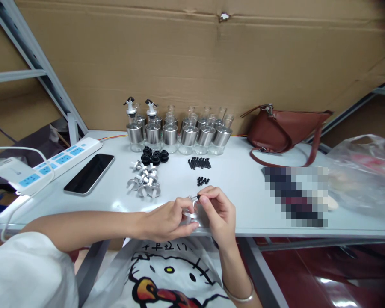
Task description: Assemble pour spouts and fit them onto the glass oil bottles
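Observation:
My left hand (170,219) grips a silver-and-white spout piece (190,215) over the table's front edge. Pinched between the thumb and fingers of my right hand (218,211) is a small black part (198,197), at the spout piece's upper tip. Beyond my hands lie a cluster of small black caps (203,181) and a row of black levers (199,162). Left of these, silver-and-white spout pieces (145,182) are piled in front of black ribbed stoppers (155,158). Glass bottles with steel bands (189,136) stand behind; two at the left carry spouts (151,108).
On the left are a phone (90,174) and a white power strip (64,160) with a cable. A brown bag (285,130) sits at the back right, near a clear plastic bag (365,179) and a pixelated patch. Cardboard (179,64) stands behind the table (256,214).

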`<state>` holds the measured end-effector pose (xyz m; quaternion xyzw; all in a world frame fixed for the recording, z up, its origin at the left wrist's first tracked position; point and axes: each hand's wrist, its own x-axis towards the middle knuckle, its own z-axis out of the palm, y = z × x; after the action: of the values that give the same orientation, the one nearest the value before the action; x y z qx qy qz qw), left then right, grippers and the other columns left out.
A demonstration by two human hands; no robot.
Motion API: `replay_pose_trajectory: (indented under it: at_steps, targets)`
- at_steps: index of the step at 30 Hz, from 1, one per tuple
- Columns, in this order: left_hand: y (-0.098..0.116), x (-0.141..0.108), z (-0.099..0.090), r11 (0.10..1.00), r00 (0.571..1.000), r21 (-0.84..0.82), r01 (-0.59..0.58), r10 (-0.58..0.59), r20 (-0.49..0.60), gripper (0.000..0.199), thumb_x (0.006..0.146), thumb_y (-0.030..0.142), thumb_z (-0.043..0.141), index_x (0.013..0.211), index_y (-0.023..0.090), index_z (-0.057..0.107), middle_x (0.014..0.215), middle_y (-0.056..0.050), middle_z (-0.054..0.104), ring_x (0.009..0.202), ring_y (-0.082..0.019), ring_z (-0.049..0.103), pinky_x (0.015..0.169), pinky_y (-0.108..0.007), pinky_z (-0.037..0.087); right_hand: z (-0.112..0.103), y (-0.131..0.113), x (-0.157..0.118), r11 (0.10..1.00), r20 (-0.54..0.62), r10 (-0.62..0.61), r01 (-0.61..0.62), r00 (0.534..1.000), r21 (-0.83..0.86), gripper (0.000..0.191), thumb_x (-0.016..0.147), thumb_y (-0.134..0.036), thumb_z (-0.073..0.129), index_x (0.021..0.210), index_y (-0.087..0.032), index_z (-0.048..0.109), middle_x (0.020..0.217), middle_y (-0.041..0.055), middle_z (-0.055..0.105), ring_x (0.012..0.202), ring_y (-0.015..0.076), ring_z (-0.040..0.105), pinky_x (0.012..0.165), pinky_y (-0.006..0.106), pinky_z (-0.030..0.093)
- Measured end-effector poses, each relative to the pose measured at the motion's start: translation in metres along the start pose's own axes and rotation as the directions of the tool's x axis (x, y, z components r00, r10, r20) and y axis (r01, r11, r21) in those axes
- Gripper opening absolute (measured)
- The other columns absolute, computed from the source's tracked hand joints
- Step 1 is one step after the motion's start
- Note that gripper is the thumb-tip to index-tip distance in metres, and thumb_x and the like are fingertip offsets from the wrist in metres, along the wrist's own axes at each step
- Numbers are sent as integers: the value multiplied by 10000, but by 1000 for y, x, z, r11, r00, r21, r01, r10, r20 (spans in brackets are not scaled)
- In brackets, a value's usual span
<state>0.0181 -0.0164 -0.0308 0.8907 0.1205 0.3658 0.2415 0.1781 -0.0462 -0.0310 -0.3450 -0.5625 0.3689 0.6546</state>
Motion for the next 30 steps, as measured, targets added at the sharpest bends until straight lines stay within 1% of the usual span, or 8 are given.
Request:
replay_pose_trajectory:
  at_steps: [4, 8, 12, 18, 25, 30]
  targets:
    - [-1, -2, 0, 999, 1000, -51, 6, -6, 0, 191, 970, 272, 404, 1042, 255, 229, 796, 47, 383, 548, -72, 374, 525, -206, 395, -4, 2, -1, 1000, 23, -6, 7, 1000, -25, 140, 908, -228, 590, 771, -217, 563, 736, -14, 571, 701, 131, 533, 646, 256, 423]
    - [-1, -2, 0, 995, 1000, -94, -20, 19, -10, 216, 961, 249, 420, 1064, 256, 230, 811, 44, 375, 563, -69, 375, 529, -195, 396, -6, 2, 0, 999, 53, -11, 13, 999, -35, 127, 911, -247, 590, 788, -219, 574, 749, -10, 579, 717, 136, 544, 659, 262, 431]
    - [-3, -3, 1, 995, 1000, -100, -17, 16, -7, 233, 954, 228, 431, 1076, 255, 234, 802, 48, 373, 562, -68, 374, 530, -195, 389, -7, 1, 0, 997, 74, -11, 17, 997, -77, 121, 919, -252, 575, 804, -217, 570, 754, 0, 587, 719, 144, 553, 663, 274, 444]
    - [-4, -4, 2, 995, 999, -94, -43, 43, -8, 266, 930, 207, 455, 1068, 259, 233, 788, 53, 377, 546, -69, 361, 519, -198, 382, -8, 1, -1, 993, 107, -16, 28, 994, -112, 108, 919, -257, 566, 819, -216, 571, 760, 11, 603, 715, 154, 575, 670, 292, 469]
    - [-3, -4, 1, 992, 998, -110, -57, 57, -1, 270, 924, 193, 453, 1072, 258, 236, 781, 56, 372, 525, -60, 348, 500, -190, 367, -12, -3, 1, 991, 155, -26, 46, 988, -123, 70, 915, -211, 555, 849, -221, 579, 789, 7, 617, 739, 151, 593, 696, 285, 474]
    - [-3, -4, 1, 991, 1000, -134, -25, 23, -18, 273, 916, 173, 436, 1082, 254, 235, 769, 59, 362, 545, -62, 361, 506, -181, 373, -10, -1, 1, 967, 210, -22, 75, 978, -245, 120, 919, -153, 480, 888, -223, 572, 804, 9, 612, 741, 153, 589, 684, 280, 471]
